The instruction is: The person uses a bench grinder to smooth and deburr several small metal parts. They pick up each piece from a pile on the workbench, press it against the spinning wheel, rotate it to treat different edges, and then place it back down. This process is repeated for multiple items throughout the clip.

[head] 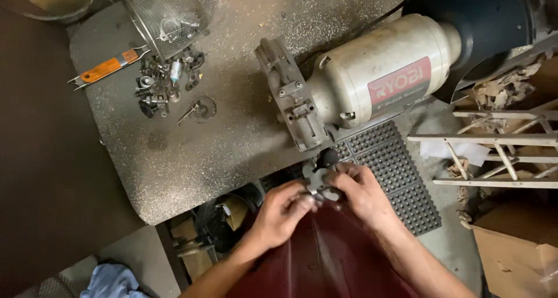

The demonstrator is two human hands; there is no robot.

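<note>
Left hand: the left hand is closed around the near side of a small dark metal part, the fingers curled against it.
Right hand: the right hand is clamped on the same part from the far side, the fingertips bent over its top.
Metal part: it is held between both hands, above the lap and just off the near edge of the counter; its exact shape cannot be told, since most of it is covered.
Bench grinder: a cream-bodied bench grinder is seen lying on the counter, just beyond the hands, its grey metal end turned toward the hardware.
Loose hardware: a heap of small nuts and bolts is spread at the far left of the counter.
Strainer: a wire mesh strainer is tipped beside that heap.
Tool: an orange-handled tool is laid left of the heap.
Floor mat: a black studded rubber mat is seen beneath the right hand.
</note>
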